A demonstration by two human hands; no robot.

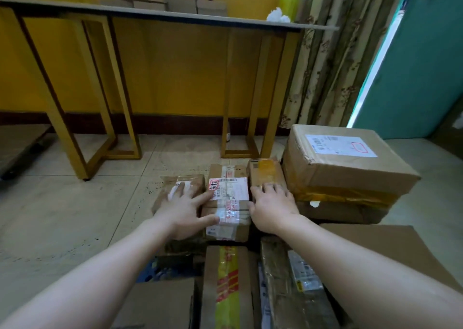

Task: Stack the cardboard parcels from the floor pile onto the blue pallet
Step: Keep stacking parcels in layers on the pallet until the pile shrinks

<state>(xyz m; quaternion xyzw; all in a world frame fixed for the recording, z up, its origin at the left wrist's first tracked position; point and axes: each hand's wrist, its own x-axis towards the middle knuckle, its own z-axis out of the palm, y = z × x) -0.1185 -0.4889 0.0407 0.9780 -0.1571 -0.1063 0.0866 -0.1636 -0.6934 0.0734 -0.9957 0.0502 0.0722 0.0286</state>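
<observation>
- Several parcels, among them a red-and-yellow-taped box (225, 291), lie packed edge to edge nearest the camera. A blue patch (152, 269) shows under them, probably the blue pallet, though too little shows to be sure.
- Just beyond, the left hand (184, 214) lies flat with its fingers spread across a small brown parcel (185, 182) and the labelled parcel (229, 190), gripping nothing.
- The right hand (271, 207) rests fingers-down on a yellow-taped parcel (266, 172), also without a grasp. Both hands look to be steadying that row.
- Right of the row, touching it, a large box (350, 168) sits on another carton.
- I judge the stacking well advanced. I cannot tell whether this row is on the pallet or the floor, and no separate floor pile shows.
- Farther back stands a gold-legged table (175, 15) bearing small cartons (183, 1), with a curtain (325, 65) at its right. Neither blocks the hands.
</observation>
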